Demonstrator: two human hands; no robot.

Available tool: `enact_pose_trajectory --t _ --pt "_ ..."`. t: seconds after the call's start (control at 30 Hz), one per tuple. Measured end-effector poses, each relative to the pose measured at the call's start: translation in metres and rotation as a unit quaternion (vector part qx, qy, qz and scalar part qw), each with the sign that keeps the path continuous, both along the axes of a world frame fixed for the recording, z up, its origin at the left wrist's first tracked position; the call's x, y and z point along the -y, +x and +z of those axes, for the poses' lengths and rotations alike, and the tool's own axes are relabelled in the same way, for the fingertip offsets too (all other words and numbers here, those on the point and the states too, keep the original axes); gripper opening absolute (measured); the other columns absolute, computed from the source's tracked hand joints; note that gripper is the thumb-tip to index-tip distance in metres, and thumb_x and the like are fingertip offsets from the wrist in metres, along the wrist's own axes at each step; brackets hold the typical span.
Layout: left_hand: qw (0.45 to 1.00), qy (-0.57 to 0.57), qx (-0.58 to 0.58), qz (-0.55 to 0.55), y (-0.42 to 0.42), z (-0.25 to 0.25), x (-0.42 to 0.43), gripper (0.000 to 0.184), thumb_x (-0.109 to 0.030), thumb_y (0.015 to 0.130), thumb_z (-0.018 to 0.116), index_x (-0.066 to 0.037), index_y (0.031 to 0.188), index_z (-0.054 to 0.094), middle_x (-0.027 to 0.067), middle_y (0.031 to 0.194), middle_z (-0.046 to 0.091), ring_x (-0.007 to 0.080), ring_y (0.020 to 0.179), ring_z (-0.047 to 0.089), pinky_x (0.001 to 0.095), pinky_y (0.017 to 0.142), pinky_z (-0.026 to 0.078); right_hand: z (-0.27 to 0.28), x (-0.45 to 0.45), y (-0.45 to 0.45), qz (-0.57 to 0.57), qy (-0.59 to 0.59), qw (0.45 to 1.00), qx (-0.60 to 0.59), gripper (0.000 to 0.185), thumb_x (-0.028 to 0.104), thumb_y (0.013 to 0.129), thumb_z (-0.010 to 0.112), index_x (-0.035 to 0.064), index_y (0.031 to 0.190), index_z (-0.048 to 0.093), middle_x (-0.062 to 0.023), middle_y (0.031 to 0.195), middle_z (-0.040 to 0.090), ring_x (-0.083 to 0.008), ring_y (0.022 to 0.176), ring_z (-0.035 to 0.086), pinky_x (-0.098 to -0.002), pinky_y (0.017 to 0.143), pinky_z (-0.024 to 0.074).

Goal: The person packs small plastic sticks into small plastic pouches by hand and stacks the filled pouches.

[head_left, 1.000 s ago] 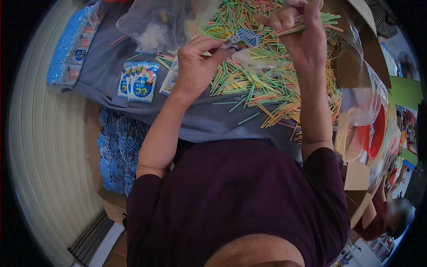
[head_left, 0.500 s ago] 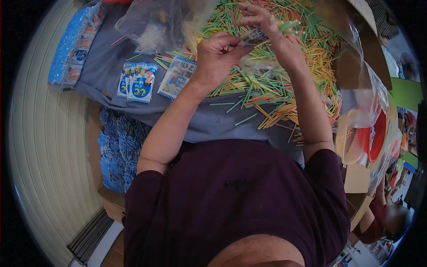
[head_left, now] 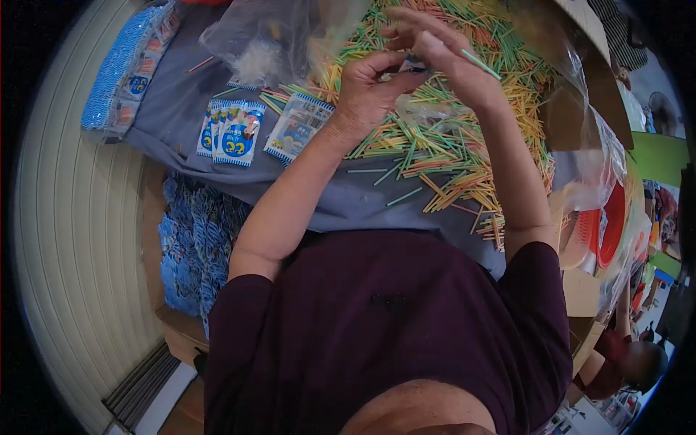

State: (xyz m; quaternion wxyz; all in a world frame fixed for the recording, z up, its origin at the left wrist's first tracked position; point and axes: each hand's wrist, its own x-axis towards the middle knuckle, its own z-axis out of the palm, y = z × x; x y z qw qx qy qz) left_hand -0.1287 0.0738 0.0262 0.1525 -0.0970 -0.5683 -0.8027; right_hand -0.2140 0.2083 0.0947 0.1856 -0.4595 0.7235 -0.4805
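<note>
My left hand (head_left: pixel 370 90) is closed in a pinch on the edge of a small printed plastic packet (head_left: pixel 415 67), most of it hidden between the two hands. Close against it is my right hand (head_left: pixel 446 61), its fingers bent over the packet's far side. A pale green stick (head_left: pixel 481 64) juts out from the right hand toward the wrist. Below and around both hands spreads a heap of thin coloured sticks (head_left: pixel 464 170) in green, yellow and orange. Beside my left forearm lies a flat clear-and-blue packet (head_left: pixel 297 127).
Blue-and-white packets (head_left: pixel 235 134) overlap on the grey cloth (head_left: pixel 290 194). A bundle of blue packaging (head_left: pixel 119 83) lies far left, with clear plastic bags (head_left: pixel 250 36) behind. An open box holds blue wrappers (head_left: pixel 192 246). Red basket (head_left: pixel 610 225) at right; another person (head_left: pixel 612 362) lower right.
Both hands have shifted slightly right and closer together. The bundle of stick ends above my right hand is out of sight; one green stick now shows by its wrist.
</note>
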Motion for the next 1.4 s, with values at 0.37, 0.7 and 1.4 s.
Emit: enact_pose_trajectory --t 0.37,0.7,1.4 --pt "0.995 -0.017 0.053 0.081 -0.002 -0.005 0.008 0.021 -0.009 0.082 0.077 0.001 0.099 0.071 0.0029 0.08 0.068 0.007 0.073 0.063 0.0211 0.061 0.052 -0.003 -0.024 -0.019 -0.124 -0.166 0.978 0.023 0.031 0.025 0.098 0.055 0.0038 0.119 0.065 -0.0039 0.104 0.067 -0.0116 0.09 0.06 -0.0282 0.081 0.0493" --pt "0.993 -0.105 0.037 0.039 0.052 0.004 0.013 0.025 0.007 0.082 0.071 0.0 0.106 0.069 0.0026 0.092 0.071 0.0089 0.085 0.065 0.0234 0.075 0.052 -0.013 -0.034 0.053 -0.092 -0.108 0.989 -0.045 0.026 -0.004 0.085 0.063 0.0049 0.109 0.069 -0.0051 0.084 0.069 -0.0091 0.076 0.065 -0.0267 0.068 0.0542" --pt "0.9 -0.333 -0.156 0.232 0.07 -0.002 0.029 0.037 0.014 0.065 0.068 -0.005 0.097 0.072 0.0073 0.093 0.067 0.0171 0.08 0.067 0.0268 0.066 0.056 -0.034 -0.134 -0.017 -0.276 0.203 0.877 -0.337 0.018 0.008 0.082 0.064 0.0027 0.096 0.073 -0.016 0.086 0.071 -0.029 0.078 0.069 -0.0392 0.071 0.0545"
